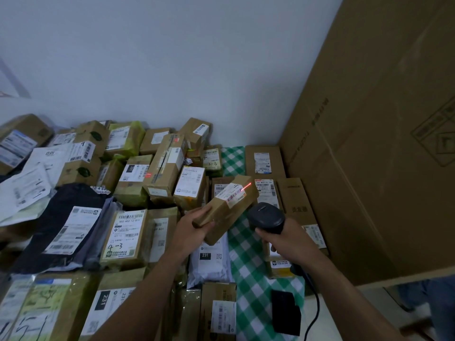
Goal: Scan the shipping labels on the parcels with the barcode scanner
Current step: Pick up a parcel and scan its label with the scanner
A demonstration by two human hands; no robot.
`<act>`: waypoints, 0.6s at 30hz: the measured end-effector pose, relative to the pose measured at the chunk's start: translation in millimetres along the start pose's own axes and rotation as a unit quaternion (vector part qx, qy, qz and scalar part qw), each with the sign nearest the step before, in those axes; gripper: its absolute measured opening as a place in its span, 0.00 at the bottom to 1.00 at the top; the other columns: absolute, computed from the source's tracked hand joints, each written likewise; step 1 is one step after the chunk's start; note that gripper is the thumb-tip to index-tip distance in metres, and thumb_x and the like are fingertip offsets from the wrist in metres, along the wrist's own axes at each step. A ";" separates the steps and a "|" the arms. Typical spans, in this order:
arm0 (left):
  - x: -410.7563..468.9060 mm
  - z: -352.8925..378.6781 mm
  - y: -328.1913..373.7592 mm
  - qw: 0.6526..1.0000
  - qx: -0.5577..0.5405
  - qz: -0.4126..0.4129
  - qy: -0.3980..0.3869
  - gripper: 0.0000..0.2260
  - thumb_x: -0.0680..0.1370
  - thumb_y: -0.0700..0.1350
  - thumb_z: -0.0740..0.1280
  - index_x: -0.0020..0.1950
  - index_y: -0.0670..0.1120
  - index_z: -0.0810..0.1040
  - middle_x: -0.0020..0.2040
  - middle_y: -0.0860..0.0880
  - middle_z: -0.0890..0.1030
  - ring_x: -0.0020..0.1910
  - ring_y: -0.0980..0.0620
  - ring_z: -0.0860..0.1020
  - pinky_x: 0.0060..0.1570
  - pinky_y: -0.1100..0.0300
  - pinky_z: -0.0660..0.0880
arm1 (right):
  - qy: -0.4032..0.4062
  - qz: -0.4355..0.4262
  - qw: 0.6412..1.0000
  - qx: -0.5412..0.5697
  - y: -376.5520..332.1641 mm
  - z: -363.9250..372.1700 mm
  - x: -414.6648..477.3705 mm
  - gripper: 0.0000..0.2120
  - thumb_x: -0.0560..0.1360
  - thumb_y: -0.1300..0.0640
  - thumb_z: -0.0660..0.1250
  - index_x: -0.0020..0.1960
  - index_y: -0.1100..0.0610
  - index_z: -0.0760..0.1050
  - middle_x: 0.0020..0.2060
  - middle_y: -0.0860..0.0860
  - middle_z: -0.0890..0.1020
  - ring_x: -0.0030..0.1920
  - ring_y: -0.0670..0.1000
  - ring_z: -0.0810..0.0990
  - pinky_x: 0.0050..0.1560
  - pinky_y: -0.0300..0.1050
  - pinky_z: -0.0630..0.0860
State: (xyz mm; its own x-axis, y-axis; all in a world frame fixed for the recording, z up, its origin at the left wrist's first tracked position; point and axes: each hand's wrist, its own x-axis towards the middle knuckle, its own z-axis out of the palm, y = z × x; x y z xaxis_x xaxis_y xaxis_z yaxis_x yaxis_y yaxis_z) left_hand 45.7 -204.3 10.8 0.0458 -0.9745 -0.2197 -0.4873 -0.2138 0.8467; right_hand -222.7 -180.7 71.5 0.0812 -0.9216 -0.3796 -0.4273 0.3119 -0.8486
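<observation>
Surface: green-and-white checked cloth (246, 274), soft weave, mostly buried under parcels. The heap (147, 173) at left and centre is brown corrugated boxes, many bound in glossy tape, each with a white printed label. Among them lie a dark plastic mailer (56, 217), limp and creased, and a white plastic mailer (211, 262) marked "231". A tall flat cardboard carton (381, 143) stands at right against the pale wall (172, 57). A small black slab-shaped device (285, 311) lies on the cloth near the bottom edge; what it is cannot be told.

Left hand (194, 230): fingers curled round the near end of a small oblong cardboard parcel (221, 210), lifted clear of the heap and tilted up toward the right.

Right hand (285, 242): wrapped round the handle of the barcode scanner (267, 217), which is matt black with a rounded head and sits just beside and below the parcel's far end. A black cable (315, 299) trails down from the handle.

Parcel: plain brown, sharp-edged, with a white shipping label (234, 193) wrapped over its upper corner. A red scan line (246, 187) falls across the label's barcode.
</observation>
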 end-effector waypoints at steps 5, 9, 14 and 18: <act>-0.2 -0.7 4.7 1.000 -0.009 -0.007 -0.010 0.23 0.79 0.43 0.73 0.72 0.58 0.76 0.61 0.62 0.74 0.62 0.57 0.73 0.63 0.59 0.73 | -0.006 0.001 1.000 0.000 1.0 -0.3 4.4 0.11 0.76 0.50 0.75 0.57 0.46 0.80 0.45 0.44 0.85 0.42 0.42 0.80 0.40 0.37 0.72; 4.3 1.1 4.1 1.000 -0.010 -0.010 -0.017 0.22 0.80 0.43 0.73 0.73 0.57 0.75 0.57 0.66 0.74 0.59 0.59 0.74 0.59 0.62 0.74 | -0.011 0.005 1.000 0.003 3.0 -2.8 9.2 0.13 0.76 0.50 0.75 0.59 0.45 0.79 0.46 0.44 0.85 0.43 0.43 0.80 0.40 0.37 0.71; 17.0 13.6 5.9 0.992 -0.109 -0.047 -0.033 0.22 0.80 0.45 0.72 0.72 0.60 0.75 0.63 0.56 0.79 0.58 0.58 0.79 0.51 0.67 0.77 | -0.016 0.002 1.000 0.027 3.7 -14.3 20.0 0.09 0.78 0.54 0.74 0.57 0.45 0.79 0.40 0.48 0.84 0.33 0.37 0.79 0.31 0.29 0.71; 42.7 36.9 30.7 0.952 -0.279 -0.124 -0.031 0.18 0.81 0.42 0.69 0.68 0.59 0.77 0.65 0.50 0.78 0.60 0.48 0.80 0.50 0.52 0.83 | -0.008 0.033 0.997 0.066 4.8 -32.4 32.9 0.13 0.79 0.55 0.73 0.63 0.49 0.78 0.39 0.50 0.82 0.34 0.42 0.79 0.28 0.32 0.72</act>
State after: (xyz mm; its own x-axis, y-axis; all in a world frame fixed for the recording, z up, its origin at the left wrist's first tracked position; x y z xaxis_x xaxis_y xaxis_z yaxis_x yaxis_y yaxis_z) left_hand 0.5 -250.0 9.5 0.0391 -0.8876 -0.4590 0.0713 -0.4557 0.8873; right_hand -251.3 -217.0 66.9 0.0710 -0.8946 -0.4411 -0.3099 0.4005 -0.8623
